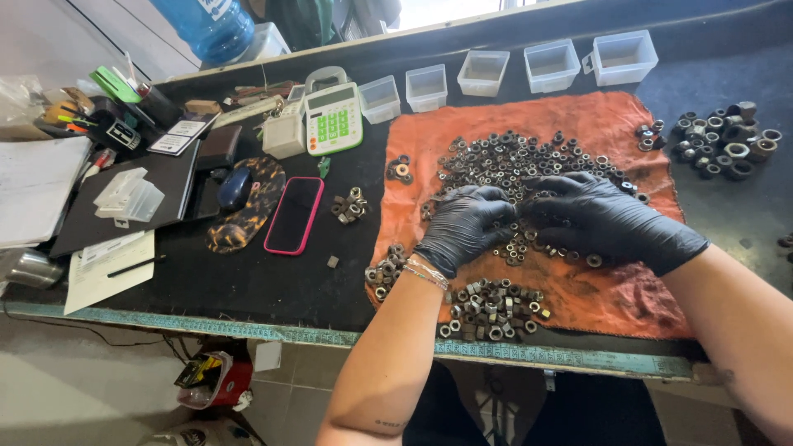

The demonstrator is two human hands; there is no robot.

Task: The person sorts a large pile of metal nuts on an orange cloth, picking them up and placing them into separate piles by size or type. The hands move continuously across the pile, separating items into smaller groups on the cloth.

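Nuts [529,161], too many to count, cover one orange cloth [603,116]; my left hand [467,223] and right hand [599,215], both gloved, fingers curled, rest among them below five plastic boxes [483,73].

Cloth [628,301]: on the tabletop [273,285], right of the phone [294,215].
Nuts [529,157]: spread on the cloth.
Tubs [483,73]: in a row behind the cloth.
Calculator [333,118]: behind the phone.

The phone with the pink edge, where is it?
In the head view, the phone lies flat on the black table, left of the orange cloth, below the green and white calculator and beside the brown spotted mouse pad.
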